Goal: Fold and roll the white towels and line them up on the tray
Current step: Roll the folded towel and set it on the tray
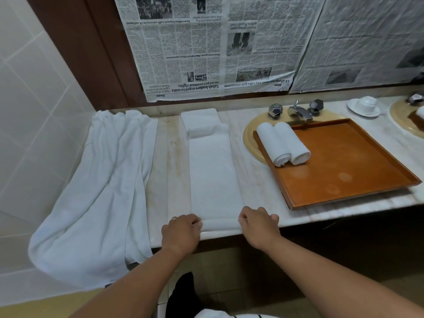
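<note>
On the bench (259, 187), a long folded towel (215, 171) lies lengthwise, its near end turned into a small roll between both hands. With curled fingers, the left hand (181, 232) grips the roll's left end and the right hand (259, 226) grips its right end. Two rolled towels (283, 143) lie touching in the far left corner of the tray (344, 180). Loose towels (98, 180) drape over the bench's left end.

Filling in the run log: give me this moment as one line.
stage: roll starting | left hand: grips folded towel near end | right hand: grips same end | tray: two rolled towels | loose towels: at left
</note>
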